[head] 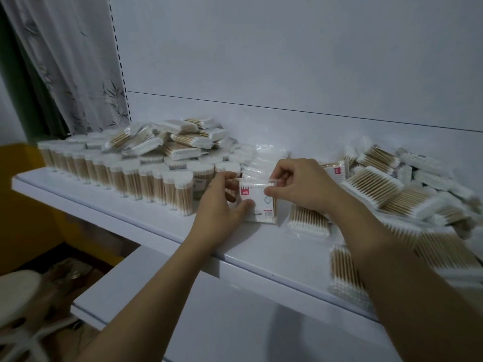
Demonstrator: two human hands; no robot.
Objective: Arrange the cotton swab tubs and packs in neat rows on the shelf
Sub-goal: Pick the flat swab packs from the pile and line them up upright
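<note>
A flat pack of cotton swabs with a white label and red tag [257, 202] stands upright on the white shelf [146, 220], held between both hands. My left hand [219, 202] grips its left edge, thumb on the front. My right hand [300, 184] pinches its top right corner. Rows of upright swab tubs [125, 176] line the shelf to the left. Loose packs [172, 142] are heaped on top of the tubs.
A jumbled pile of flat swab packs [386, 186] covers the shelf's right side, with more packs [308, 220] lying under my right wrist. A lower white shelf [209, 309] juts out below. A curtain [68, 61] hangs at the left; a yellow surface [23, 205] sits beside the shelf.
</note>
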